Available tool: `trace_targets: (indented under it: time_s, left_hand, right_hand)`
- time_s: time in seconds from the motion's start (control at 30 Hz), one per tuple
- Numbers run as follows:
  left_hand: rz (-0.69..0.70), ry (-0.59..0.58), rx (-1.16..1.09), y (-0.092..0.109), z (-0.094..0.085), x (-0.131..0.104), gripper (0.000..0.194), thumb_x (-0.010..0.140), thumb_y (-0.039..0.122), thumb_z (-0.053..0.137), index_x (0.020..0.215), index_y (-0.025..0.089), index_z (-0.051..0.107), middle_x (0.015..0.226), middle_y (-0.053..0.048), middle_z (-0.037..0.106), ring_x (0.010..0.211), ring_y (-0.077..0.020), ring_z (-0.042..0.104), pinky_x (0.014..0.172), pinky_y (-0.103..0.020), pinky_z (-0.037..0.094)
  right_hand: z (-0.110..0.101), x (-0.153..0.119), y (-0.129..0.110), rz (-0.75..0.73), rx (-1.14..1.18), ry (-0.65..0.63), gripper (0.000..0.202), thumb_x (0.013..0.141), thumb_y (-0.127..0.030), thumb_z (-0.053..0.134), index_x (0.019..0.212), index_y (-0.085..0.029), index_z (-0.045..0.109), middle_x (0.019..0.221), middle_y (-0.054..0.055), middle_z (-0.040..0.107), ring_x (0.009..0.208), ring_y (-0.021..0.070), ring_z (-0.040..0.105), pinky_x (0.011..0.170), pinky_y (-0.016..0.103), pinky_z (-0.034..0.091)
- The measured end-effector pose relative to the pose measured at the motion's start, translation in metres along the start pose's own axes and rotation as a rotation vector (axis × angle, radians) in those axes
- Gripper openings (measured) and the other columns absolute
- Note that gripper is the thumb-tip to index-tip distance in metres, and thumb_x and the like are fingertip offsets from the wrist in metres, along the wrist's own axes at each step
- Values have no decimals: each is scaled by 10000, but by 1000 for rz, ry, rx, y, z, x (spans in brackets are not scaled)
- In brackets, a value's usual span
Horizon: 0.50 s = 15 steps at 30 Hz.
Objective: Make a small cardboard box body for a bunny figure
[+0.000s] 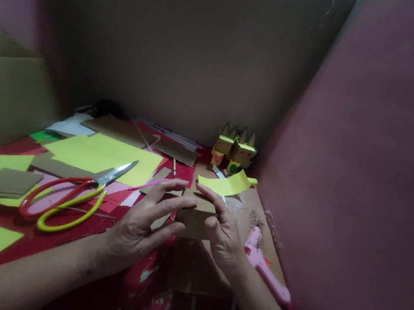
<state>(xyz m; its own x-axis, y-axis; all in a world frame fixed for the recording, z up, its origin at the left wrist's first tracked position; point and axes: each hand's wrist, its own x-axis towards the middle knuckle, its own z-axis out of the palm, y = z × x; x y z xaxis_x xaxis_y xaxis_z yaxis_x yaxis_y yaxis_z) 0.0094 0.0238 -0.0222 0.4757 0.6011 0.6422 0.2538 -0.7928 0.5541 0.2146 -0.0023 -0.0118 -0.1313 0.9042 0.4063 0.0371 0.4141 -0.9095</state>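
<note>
A small brown folded cardboard piece [194,223] is in front of me, with a flat upper face and a front face turned toward me. My left hand [145,218] is at its left side, thumb by the front face and fingers reaching over the upper face. At the right side, my right hand [223,233] has its thumb against the front and its index finger along the top. Both hands hold the piece between them; its far side is hidden. Just beyond the fingers lies a curled yellow paper strip [226,184].
Red-and-yellow-handled scissors [75,198] lie left on yellow paper [104,154] and cardboard scraps. A pink glue gun [266,272] rests on the board at right, near the pink wall [363,186]. Two cardboard figures with pointed ears [243,152] stand behind. A large cardboard box [12,99] is far left.
</note>
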Motion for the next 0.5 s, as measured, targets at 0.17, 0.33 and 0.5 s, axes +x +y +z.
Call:
trace_targets:
  time_s: [0.17, 0.33, 0.5]
  left_hand:
    - [20, -28, -7, 0, -3, 2, 411, 998, 188, 508, 1362, 380, 526, 1469, -54, 446, 1395, -295, 441, 1099, -521, 474]
    - [8, -27, 21, 0, -3, 4, 414, 999, 197, 495, 1369, 382, 511, 1443, -56, 479, 1362, -288, 477, 1099, -527, 471]
    - [-4, -12, 42, 2, -4, 4, 400, 992, 215, 502, 1358, 374, 533, 1440, -51, 502, 1351, -294, 496, 1103, -508, 475]
  right_hand:
    - [1, 1, 0, 76, 84, -10, 640, 783, -705, 674, 1306, -339, 653, 1244, 63, 640, 1130, 282, 613, 953, 426, 528]
    - [0, 1, 4, 128, 186, -46, 688, 744, -627, 769, 1359, -363, 612, 1300, 80, 593, 1137, 297, 615, 722, 343, 609]
    - [-1, 0, 6, 125, 183, -60, 713, 740, -614, 778, 1382, -369, 590, 1346, 75, 586, 1180, 299, 610, 781, 372, 629]
